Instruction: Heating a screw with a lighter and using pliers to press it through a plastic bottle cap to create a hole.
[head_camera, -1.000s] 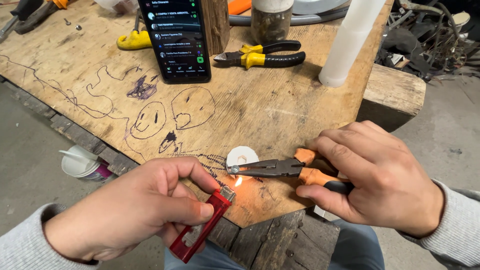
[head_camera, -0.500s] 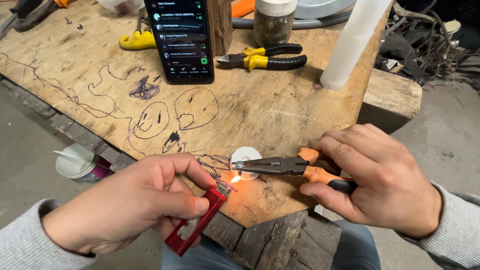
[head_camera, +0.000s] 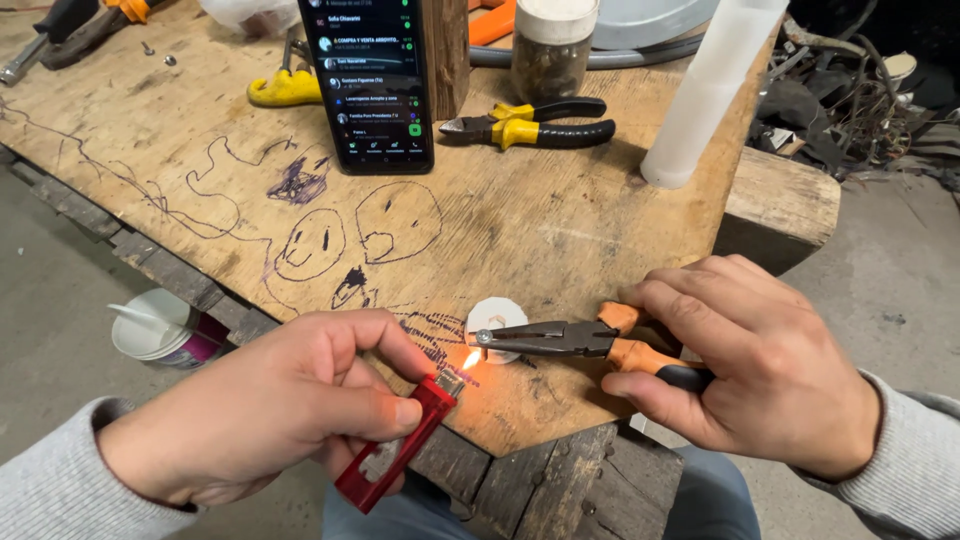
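My left hand (head_camera: 265, 405) grips a red lighter (head_camera: 395, 455), thumb on its top, and a small flame (head_camera: 470, 360) burns at its head. My right hand (head_camera: 755, 365) holds orange-and-black handled pliers (head_camera: 580, 342) level over the wooden bench (head_camera: 560, 245). The pliers' closed tip sits right at the flame; whatever it pinches is too small to make out. A small white disc (head_camera: 495, 317) lies on the bench just behind the pliers' jaws.
A phone (head_camera: 368, 80) with a lit screen leans upright at the back. Yellow-handled pliers (head_camera: 535, 125), a jar (head_camera: 553, 45) and a white tube (head_camera: 705, 95) stand behind. A white cup (head_camera: 160, 328) sits on the floor at left. Pen doodles cover the wood.
Both hands have held nearly still; the lighter stays lit under the pliers' tip. The view has shifted slightly.
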